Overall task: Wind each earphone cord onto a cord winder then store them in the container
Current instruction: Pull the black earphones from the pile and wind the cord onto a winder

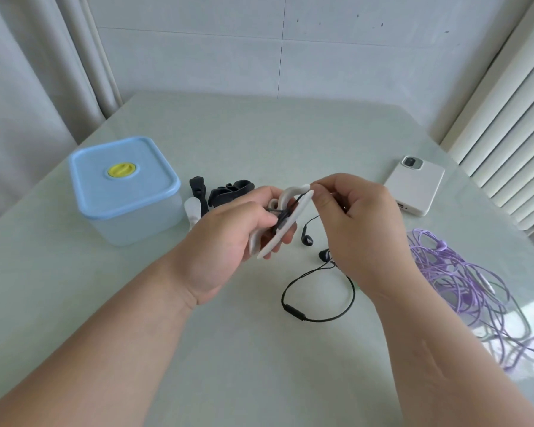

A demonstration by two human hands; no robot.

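My left hand (228, 235) grips a white cord winder (285, 223) above the middle of the table, thumb pressing black cord against it. My right hand (358, 223) pinches the black earphone cord (318, 291) at the winder's upper tip. The rest of that cord hangs down and loops on the table, with its inline remote and two earbuds (307, 238) below my right hand. A tangle of purple earphone cords (463, 282) lies at the right. The clear container (127, 192) with a blue lid stands closed at the left.
Spare black winders (228, 192) and a white one (193, 211) lie beside the container, behind my left hand. A white phone (415, 186) rests face down at the back right. A radiator stands to the right of the pale green table (259, 365).
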